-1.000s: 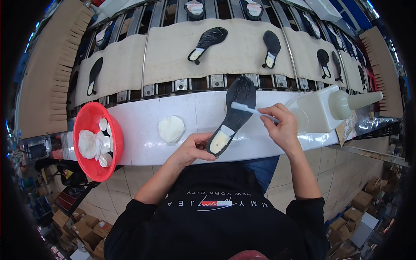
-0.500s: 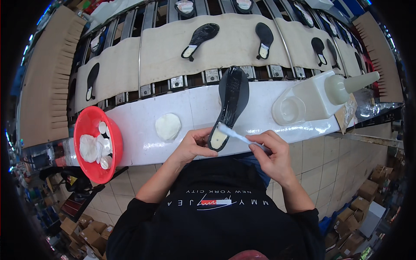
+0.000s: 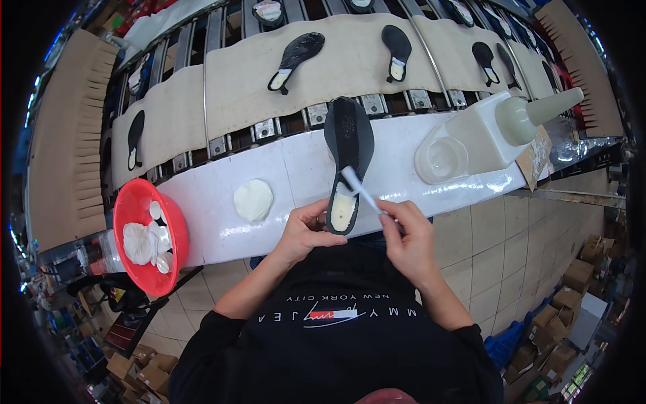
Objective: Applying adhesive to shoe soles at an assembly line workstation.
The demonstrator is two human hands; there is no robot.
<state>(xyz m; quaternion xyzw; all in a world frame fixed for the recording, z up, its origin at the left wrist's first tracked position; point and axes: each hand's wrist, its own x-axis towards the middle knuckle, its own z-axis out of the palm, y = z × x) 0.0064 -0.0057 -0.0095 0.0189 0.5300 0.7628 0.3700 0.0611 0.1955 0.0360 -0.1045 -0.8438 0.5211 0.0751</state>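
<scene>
A black shoe sole (image 3: 348,138) points away from me, its toe end over the bench's far edge and its pale-yellow heel seat (image 3: 342,212) near me. My left hand (image 3: 308,232) grips it by the heel end, thumb along the near edge. In my right hand (image 3: 409,236) is a slim white brush (image 3: 363,192), pinched between thumb and fingers. The brush's head rests on the narrow waist of the sole, just beyond the heel seat. To the right stands a translucent squeeze bottle (image 3: 474,138) with a long nozzle and an open round cup (image 3: 444,159) at its side.
A white round pad (image 3: 254,200) lies on the white bench (image 3: 296,165). At the left, a red bowl (image 3: 178,225) holds white cloth and small round pieces. Beyond runs a roller conveyor with a beige cloth (image 3: 235,87), carrying several black soles (image 3: 297,54). Cardboard boxes (image 3: 548,330) lie at lower right.
The brush has moved from the heel seat's edge up the sole, away from me, and is held more steeply. My left hand keeps its grip. The whole view has shifted slightly.
</scene>
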